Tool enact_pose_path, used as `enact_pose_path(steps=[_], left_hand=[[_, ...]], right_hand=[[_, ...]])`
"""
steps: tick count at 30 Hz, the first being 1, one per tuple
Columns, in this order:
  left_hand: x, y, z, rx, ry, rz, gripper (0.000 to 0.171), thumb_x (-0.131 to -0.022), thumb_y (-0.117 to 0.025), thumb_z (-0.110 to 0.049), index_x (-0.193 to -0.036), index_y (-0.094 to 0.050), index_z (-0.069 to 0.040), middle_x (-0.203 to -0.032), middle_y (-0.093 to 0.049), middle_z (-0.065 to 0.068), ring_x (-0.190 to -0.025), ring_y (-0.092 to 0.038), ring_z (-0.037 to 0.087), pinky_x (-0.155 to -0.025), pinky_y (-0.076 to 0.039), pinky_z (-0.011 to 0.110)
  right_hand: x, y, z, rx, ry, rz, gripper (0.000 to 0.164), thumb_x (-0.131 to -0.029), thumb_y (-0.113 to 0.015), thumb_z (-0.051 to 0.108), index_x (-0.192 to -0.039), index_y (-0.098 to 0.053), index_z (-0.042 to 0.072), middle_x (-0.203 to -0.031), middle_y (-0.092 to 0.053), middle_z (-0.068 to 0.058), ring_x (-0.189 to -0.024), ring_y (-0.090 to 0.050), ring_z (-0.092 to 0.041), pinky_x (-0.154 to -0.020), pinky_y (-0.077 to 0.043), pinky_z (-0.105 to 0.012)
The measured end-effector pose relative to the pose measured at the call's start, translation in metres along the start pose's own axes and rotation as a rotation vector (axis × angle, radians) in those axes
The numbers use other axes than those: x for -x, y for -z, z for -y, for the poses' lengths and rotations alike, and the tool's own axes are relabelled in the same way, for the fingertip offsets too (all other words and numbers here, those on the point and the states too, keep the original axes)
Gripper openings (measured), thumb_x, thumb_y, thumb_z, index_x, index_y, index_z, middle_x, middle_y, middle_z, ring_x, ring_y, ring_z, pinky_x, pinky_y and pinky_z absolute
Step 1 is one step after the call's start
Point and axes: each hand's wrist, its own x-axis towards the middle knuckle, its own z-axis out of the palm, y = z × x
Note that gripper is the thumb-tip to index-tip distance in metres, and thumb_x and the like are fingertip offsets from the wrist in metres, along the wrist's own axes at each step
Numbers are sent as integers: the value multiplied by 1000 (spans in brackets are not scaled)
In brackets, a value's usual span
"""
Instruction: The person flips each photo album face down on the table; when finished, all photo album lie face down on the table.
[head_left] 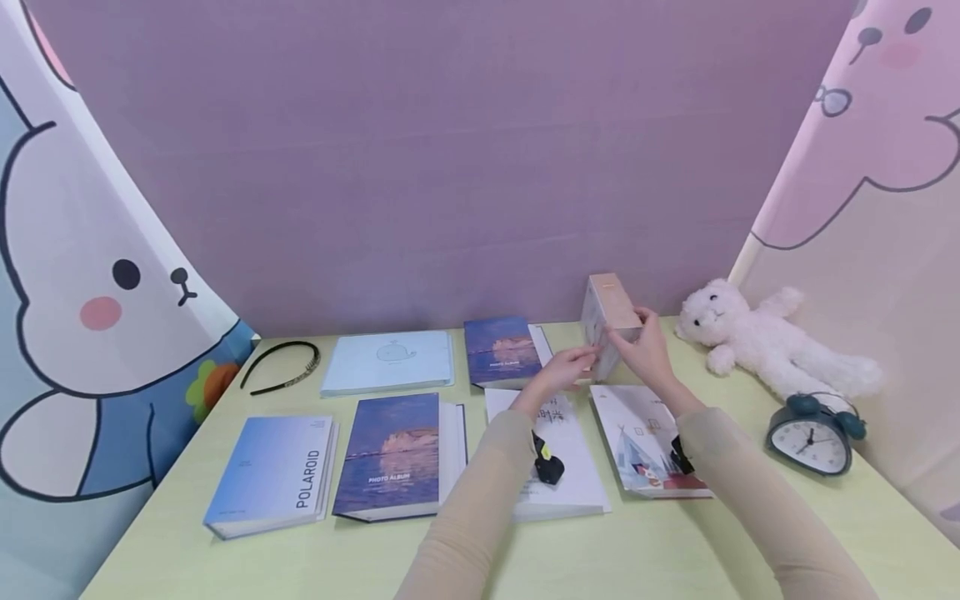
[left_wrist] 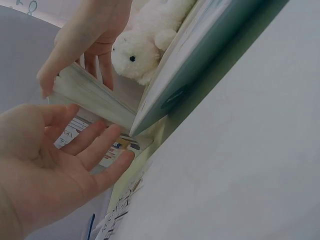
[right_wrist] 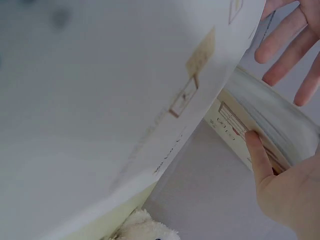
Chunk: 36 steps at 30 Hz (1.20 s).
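A thick photo album with a pinkish spine and an illustrated pale cover stands on edge near the back wall, spine facing me. My right hand grips it from the right; in the right wrist view its thumb lies along one cover, and the left wrist view shows its fingers on the far side. Beside the album's left cover is my left hand, fingers extended and slightly spread, fingertips at the cover in the left wrist view. Below my forearms lie a white album and a tent-picture album.
Flat on the pale green table are a blue Polaroid album, two purple sea-picture albums, the front one larger in view, and a light blue whale album. A headband, teddy bear and alarm clock flank them.
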Motion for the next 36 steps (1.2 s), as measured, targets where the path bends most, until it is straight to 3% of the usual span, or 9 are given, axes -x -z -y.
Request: enact_pose_path(steps=[4,10,18,26,36], left_hand=[[-1,-1,-1,-13,14,18,43,-102,-40,-31,-143,-40,-20,-146,-41,8,-125,-50,29,-101,-44,47],[-2,-2,-2,-92,15,-28,44,-100,-43,-32,-142,-42,-21,-142,-47,8,-117,-54,26,-96,-47,46],[2,0,4,-165,36,23,45,-101,-40,-27,-142,-41,-8,-140,-48,13,-130,-43,29,-107,-37,45],[0,-1,8,-176,103,57,45,-101,-41,-30,-142,-42,-11,-142,-45,11,-133,-39,26,-112,-29,44],[5,1,10,-218,105,57,47,-101,-41,-31,-142,-42,-9,-143,-44,11,-134,-38,26,-113,-29,42]], right_hand=[[-2,3,1,16,-35,-26,75,-87,-62,23,-142,-23,-9,-138,-35,-32,-126,-39,-45,-105,-35,-55],[-5,10,-3,50,-101,-26,75,-86,-60,17,-143,-20,-11,-142,-29,-34,-132,-31,-46,-112,-26,-54],[-2,20,-12,62,-222,-31,76,-88,-56,17,-146,-13,-8,-147,-21,-34,-134,-25,-47,-113,-22,-56],[-2,22,-14,132,-220,-55,71,-88,-58,20,-140,-25,-13,-141,-21,-36,-128,-29,-48,-110,-27,-56],[-2,21,-15,151,-254,-2,66,-92,-52,20,-141,-23,-14,-142,-19,-39,-130,-28,-50,-110,-27,-56]])
